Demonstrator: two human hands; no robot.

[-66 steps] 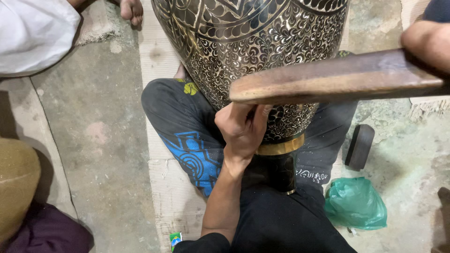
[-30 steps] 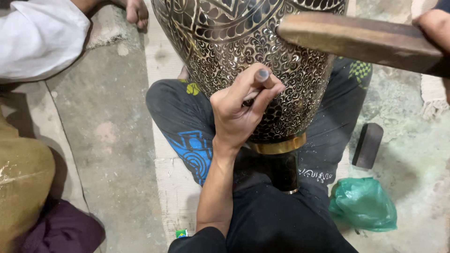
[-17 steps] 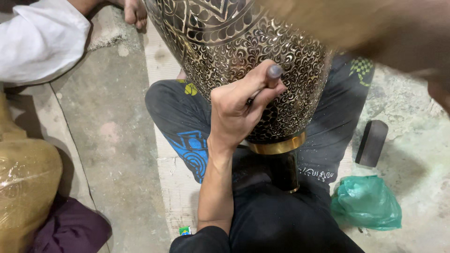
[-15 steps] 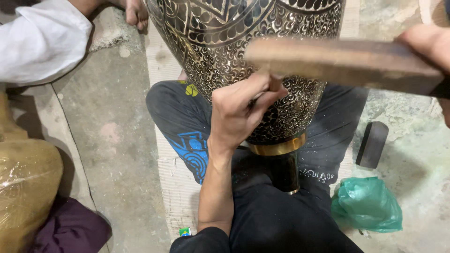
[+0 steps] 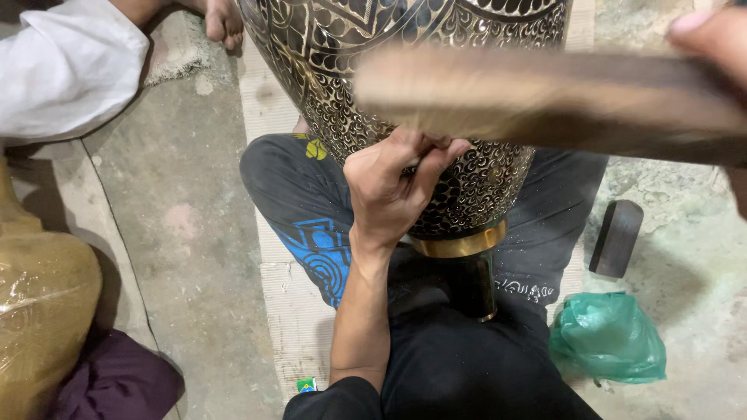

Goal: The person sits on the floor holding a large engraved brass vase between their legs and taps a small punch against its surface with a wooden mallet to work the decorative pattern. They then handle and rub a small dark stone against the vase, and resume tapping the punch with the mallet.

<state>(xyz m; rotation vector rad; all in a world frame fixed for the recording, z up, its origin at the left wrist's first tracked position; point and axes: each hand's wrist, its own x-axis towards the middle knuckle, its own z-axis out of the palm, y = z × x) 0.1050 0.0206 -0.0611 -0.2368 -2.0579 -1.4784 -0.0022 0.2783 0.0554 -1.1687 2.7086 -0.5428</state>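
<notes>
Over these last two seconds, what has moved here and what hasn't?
The right hand has swung the wooden mallet up and down repeatedly; now it blurs just above the left hand. That hand shifted slightly but keeps pinching a small tool against the engraved vase, which stayed put.

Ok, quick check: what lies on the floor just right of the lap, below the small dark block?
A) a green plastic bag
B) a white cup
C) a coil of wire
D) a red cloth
A: a crumpled green plastic bag lies on the concrete floor, right of the person's lap and just below the dark block.
</notes>
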